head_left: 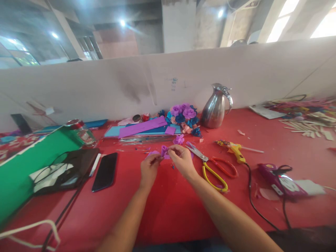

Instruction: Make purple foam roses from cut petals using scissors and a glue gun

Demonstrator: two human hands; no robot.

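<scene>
Between my two hands, a rolled piece of purple crepe paper (164, 151) stands up over the red table (168, 210). My left hand (151, 167) pinches it low on its left side. The fingertips of my right hand (181, 157) close on its right edge. More purple paper lies just behind my fingers, and a small purple paper flower (179, 139) sits beyond my right hand. Right of that hand rest scissors (202, 155) with one yellow and one red handle, blades apart. The finer folds of the paper are too small to make out.
Purple paper strips (143, 127), thin wires (139, 140) and a bunch of paper flowers (185, 113) lie at the back beside a metal jug (214, 106). A yellow glue gun (237, 153) and a purple power strip (282, 182) with cords are right; a phone (105, 171) is left.
</scene>
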